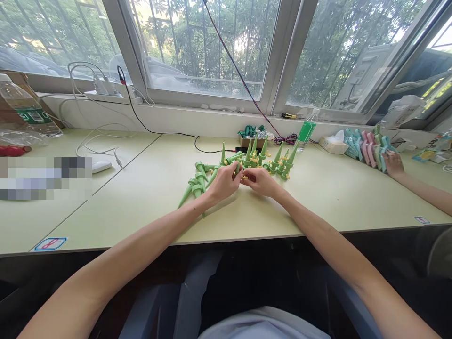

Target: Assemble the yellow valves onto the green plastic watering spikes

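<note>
Right: upright green spikes [290, 160], yellow-fitted. Left: bare spikes [197, 188], lying. Left hand [225, 180]: fingers pinching one spike [238, 168]; right hand [261, 180]: pinching yellow piece [245, 177].

Legible wording: none.
1. Sticker [50, 244], bench [318, 207] front edge, well left of the left hand [225, 181]: blue border, red looped handwritten mark, character uncertain.
2. Smaller sticker [422, 220], front edge, well right of the right hand [260, 181]: blue border, mark unreadable.
3. Large bottle [31, 106], far left of the left hand: green label, white block, print too small.
4. Small bottle [306, 131], beyond the right hand, rightward: green label, print unreadable.
</note>
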A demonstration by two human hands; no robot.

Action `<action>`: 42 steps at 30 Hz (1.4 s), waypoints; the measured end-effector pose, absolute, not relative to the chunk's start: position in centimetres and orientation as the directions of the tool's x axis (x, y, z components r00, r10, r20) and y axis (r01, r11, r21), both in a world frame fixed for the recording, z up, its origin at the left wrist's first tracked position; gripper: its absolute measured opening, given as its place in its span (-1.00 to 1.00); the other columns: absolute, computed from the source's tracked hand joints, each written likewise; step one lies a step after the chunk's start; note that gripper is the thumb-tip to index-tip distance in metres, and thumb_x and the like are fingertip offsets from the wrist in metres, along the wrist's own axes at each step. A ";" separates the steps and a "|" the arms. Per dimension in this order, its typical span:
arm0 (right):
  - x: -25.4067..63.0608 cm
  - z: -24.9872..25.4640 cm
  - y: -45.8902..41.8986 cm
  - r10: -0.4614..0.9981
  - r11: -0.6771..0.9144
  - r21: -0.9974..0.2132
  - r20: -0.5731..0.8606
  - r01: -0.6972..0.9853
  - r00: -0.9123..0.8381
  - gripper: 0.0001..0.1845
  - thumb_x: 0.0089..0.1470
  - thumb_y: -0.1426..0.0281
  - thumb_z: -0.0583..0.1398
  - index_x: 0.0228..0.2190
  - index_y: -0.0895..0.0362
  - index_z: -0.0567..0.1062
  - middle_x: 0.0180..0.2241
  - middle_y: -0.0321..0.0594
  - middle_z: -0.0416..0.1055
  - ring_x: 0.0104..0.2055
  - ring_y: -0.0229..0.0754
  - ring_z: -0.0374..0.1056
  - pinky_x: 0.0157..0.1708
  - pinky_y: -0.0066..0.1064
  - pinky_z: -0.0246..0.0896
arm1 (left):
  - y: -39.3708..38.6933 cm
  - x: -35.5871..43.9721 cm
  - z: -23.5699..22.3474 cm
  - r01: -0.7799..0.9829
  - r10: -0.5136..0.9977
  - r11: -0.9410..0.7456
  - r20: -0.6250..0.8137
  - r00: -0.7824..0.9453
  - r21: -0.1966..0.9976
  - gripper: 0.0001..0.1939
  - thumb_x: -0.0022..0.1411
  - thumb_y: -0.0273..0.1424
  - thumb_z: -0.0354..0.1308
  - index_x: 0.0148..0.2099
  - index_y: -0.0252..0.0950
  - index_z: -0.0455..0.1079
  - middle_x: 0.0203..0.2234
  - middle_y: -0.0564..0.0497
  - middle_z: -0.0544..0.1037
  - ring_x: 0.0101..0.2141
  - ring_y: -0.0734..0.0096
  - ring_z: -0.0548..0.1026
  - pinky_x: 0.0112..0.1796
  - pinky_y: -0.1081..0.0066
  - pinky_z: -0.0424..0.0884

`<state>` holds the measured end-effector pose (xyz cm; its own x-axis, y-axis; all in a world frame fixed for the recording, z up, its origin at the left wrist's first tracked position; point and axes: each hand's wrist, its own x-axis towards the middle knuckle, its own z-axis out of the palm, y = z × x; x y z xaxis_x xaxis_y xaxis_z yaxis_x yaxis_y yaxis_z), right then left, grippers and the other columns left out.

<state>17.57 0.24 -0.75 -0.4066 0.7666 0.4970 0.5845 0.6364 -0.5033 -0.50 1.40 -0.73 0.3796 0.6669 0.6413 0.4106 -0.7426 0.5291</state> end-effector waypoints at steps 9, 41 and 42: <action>17.6 -0.7 0.1 0.788 0.614 -0.531 0.453 0.584 -0.416 -0.83 0.16 0.32 0.18 -0.41 0.15 0.50 -0.57 -0.36 0.34 -0.53 -0.33 0.11 -0.45 -0.47 0.00 | 1.3 -0.5 -0.7 0.425 0.672 -0.738 0.631 0.388 0.525 -0.94 0.29 -0.44 0.06 -0.28 -0.27 0.32 -0.54 0.10 0.47 -0.58 0.53 0.32 -0.45 0.46 0.23; 17.8 -0.9 0.2 0.792 0.611 -0.525 0.415 0.592 -0.448 -0.75 0.16 0.31 0.14 -0.48 0.17 0.47 -0.61 -0.37 0.29 -0.56 -0.36 0.04 -0.48 -0.47 -0.06 | 1.1 -0.6 -0.7 0.437 0.681 -0.731 0.589 0.435 0.523 -0.91 0.29 -0.42 0.08 -0.29 -0.28 0.35 -0.52 0.05 0.49 -0.51 0.47 0.39 -0.44 0.45 0.24; 17.8 -0.9 0.2 0.792 0.610 -0.523 0.415 0.595 -0.448 -0.74 0.16 0.31 0.14 -0.49 0.17 0.47 -0.61 -0.36 0.29 -0.56 -0.36 0.05 -0.48 -0.47 -0.05 | 1.1 -0.6 -0.7 0.440 0.682 -0.731 0.582 0.442 0.522 -0.92 0.29 -0.42 0.08 -0.29 -0.28 0.35 -0.52 0.05 0.49 -0.51 0.47 0.39 -0.44 0.45 0.24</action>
